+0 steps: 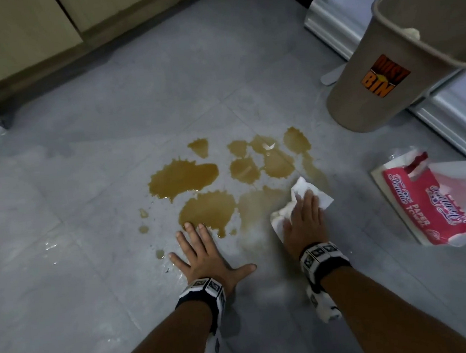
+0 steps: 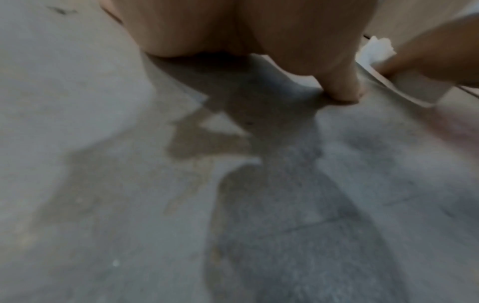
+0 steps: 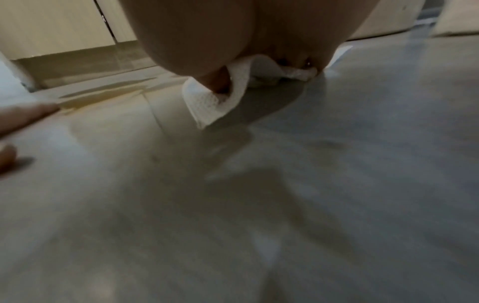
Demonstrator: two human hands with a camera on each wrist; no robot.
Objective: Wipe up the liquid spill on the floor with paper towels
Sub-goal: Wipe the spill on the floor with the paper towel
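Note:
A brown liquid spill (image 1: 198,179) lies in several puddles on the grey tiled floor (image 1: 85,190). My left hand (image 1: 202,250) is flat on the floor with its fingers spread, and the fingertips reach the puddles' near edge. My right hand (image 1: 304,220) presses a crumpled white paper towel (image 1: 310,190) flat onto the right side of the spill. In the right wrist view the paper towel (image 3: 207,104) bunches under my palm, with the spill (image 3: 103,96) to its left. The left wrist view shows my left hand (image 2: 246,30) and its thumb on the floor.
A red and white paper towel pack (image 1: 434,205), torn open, lies on the floor to the right. A grey bin (image 1: 402,54) stands at the back right beside a metal rail (image 1: 334,30). Beige cabinets (image 1: 13,35) run along the back left. Wet streaks (image 1: 51,248) shine at left.

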